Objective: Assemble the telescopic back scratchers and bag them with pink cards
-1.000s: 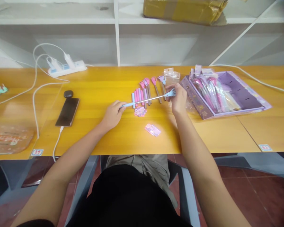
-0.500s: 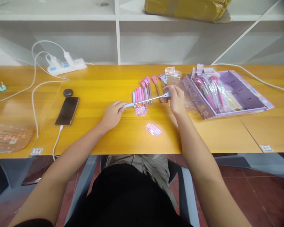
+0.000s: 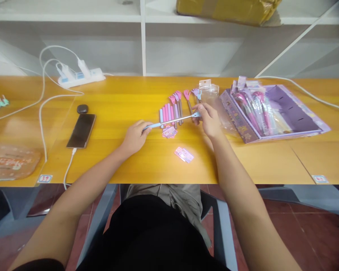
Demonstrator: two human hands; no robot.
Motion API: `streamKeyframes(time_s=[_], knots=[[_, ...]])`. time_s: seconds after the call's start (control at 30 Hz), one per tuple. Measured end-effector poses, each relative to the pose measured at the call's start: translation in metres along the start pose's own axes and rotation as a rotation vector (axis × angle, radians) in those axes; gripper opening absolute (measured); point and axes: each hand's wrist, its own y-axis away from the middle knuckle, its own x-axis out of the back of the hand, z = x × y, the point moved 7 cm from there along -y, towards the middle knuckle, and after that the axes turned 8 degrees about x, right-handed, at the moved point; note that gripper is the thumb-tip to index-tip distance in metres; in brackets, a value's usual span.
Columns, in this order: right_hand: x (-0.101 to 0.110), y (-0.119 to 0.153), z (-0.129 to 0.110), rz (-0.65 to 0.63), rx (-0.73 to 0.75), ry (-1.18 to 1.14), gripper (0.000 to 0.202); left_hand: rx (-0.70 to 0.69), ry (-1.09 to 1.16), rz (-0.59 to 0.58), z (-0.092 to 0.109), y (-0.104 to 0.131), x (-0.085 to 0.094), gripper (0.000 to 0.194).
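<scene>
A stick with a blue handle, a thin metal rod point(image 3: 176, 120) and a blue head spans the gap between my hands. My left hand point(image 3: 135, 136) is closed round the blue handle. The fingers of my right hand point(image 3: 207, 118) pinch the blue head at the other end. Behind the rod, several pink, purple and blue tubes point(image 3: 168, 113) lie side by side, along with hand-shaped heads on metal rods point(image 3: 187, 96). Small printed cards point(image 3: 169, 131) lie just below the tubes, and more cards point(image 3: 184, 154) are nearer the table's front edge.
On the right, a purple box point(image 3: 288, 109) holds several bagged sticks; clear bags point(image 3: 210, 90) lie beside it. A phone point(image 3: 81, 131) on a cable, a black case point(image 3: 82, 109), a power strip point(image 3: 84, 77) and an orange bag point(image 3: 11, 162) are on the left.
The right hand and the blue head have shifted slightly left, closer to the left hand. The left hand keeps its grip on the handle. The whole view has moved a little.
</scene>
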Motion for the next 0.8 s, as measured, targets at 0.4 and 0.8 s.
streamKeyframes(time_s=[0.4,0.8], knots=[[-0.010,0.006,-0.010,-0.059,-0.004,-0.017,0.061,0.033,0.036,0.008,0.001,0.003,0.000,0.027],[-0.021,0.011,-0.014,-0.142,-0.049,-0.005,0.061,0.077,0.056,0.017,-0.003,0.005,-0.001,0.028]])
